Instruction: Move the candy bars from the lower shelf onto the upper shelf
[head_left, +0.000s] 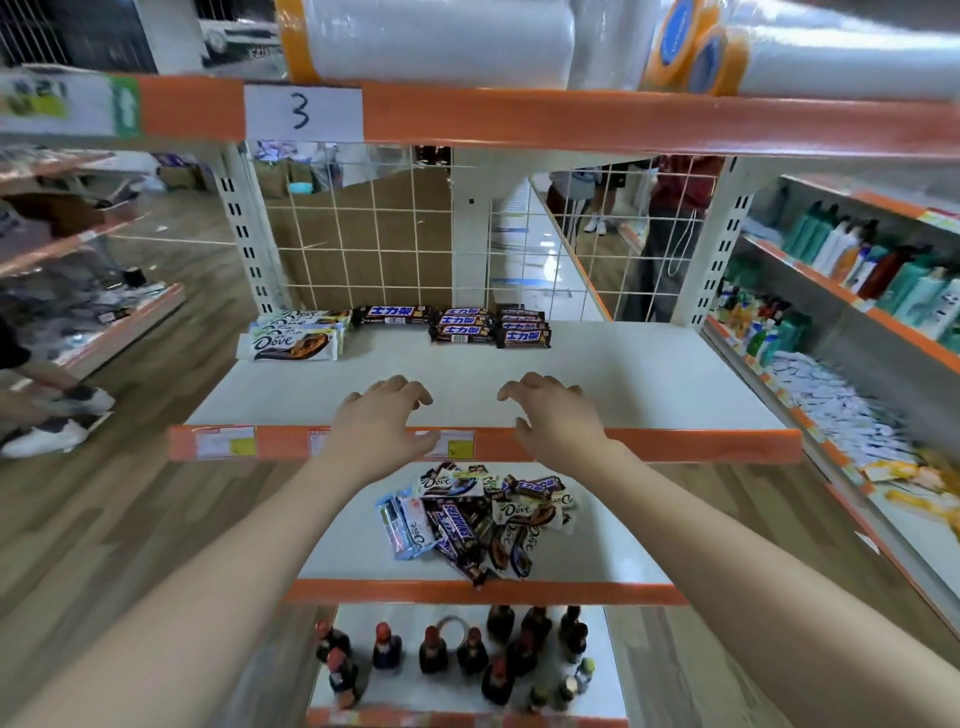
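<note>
Our grip is empty on both sides: the left hand (383, 422) and right hand (551, 415) hover with fingers loosely curled above the front edge of the white upper shelf (623, 384), holding nothing. The loose heap of wrapped candy bars (475, 517) lies on the white lower shelf (608, 551), directly below and between our hands, about equally near each. Neat rows of bars (462, 325) already sit at the upper shelf's back.

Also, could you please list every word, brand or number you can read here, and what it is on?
"3": white paper sign on the top orange rail.
"Dove": white bars on the upper shelf and in the lower pile.
"SNICKERS": brown bar in the pile.
"士力架": brown bars on the upper shelf.
Price tags: too blurred.
</note>
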